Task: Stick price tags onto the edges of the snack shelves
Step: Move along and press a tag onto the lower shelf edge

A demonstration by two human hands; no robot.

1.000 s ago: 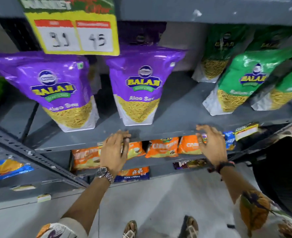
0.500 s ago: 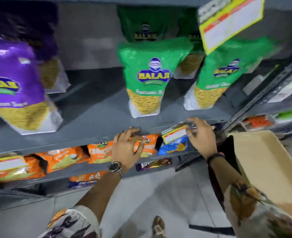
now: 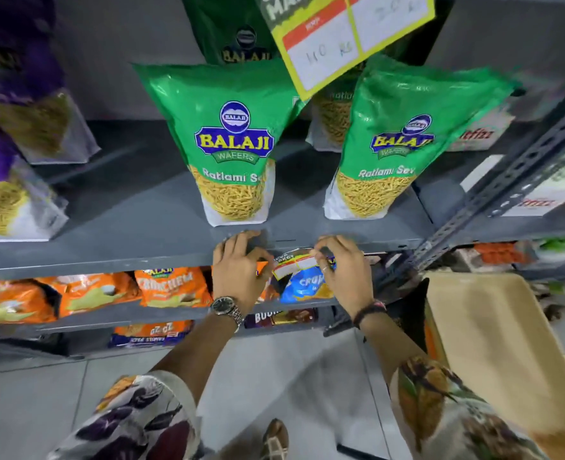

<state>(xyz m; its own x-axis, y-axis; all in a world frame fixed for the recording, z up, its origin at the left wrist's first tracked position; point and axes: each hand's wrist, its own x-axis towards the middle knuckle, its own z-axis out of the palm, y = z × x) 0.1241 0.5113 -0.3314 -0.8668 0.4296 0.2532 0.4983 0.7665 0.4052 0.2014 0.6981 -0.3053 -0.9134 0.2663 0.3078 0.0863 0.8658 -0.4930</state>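
Price tag held at the grey shelf edge, between both hands.

The small price tag is pinched at its right end by the right hand, fingers closed on it, just under the front lip of the shelf edge. The left hand is laid just left of the tag, fingers loosely curled over the lip, nothing gripped. Two green snack bags are stood farther back on the shelf; a blue packet is seen directly below the tag.
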